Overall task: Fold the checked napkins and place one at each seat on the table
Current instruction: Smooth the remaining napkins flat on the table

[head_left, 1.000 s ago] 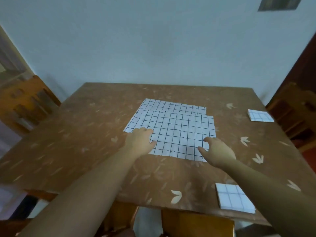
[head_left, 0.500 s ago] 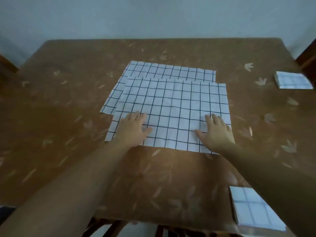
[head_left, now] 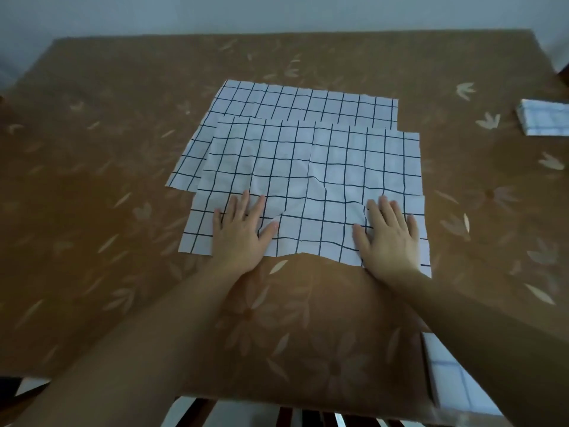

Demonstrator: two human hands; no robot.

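Two unfolded white napkins with a dark check lie stacked in the middle of the brown table (head_left: 92, 211). The top napkin (head_left: 311, 167) is wrinkled near its front edge; the lower napkin (head_left: 301, 101) sticks out behind and to the left. My left hand (head_left: 241, 229) lies flat, fingers spread, on the top napkin's front left part. My right hand (head_left: 388, 234) lies flat on its front right part. A folded napkin (head_left: 545, 117) sits at the right edge. Another folded napkin (head_left: 452, 380) sits at the front right corner, partly behind my right forearm.
The tabletop carries a brown cloth with pale flower prints. A pale wall (head_left: 277, 13) stands behind the far edge. Dark chair slats (head_left: 295, 419) show below the front edge.
My view has tilted down and closer to the table. Both hands went from hovering at the top napkin's front edge to pressing flat on it, and the cloth has wrinkled between them.
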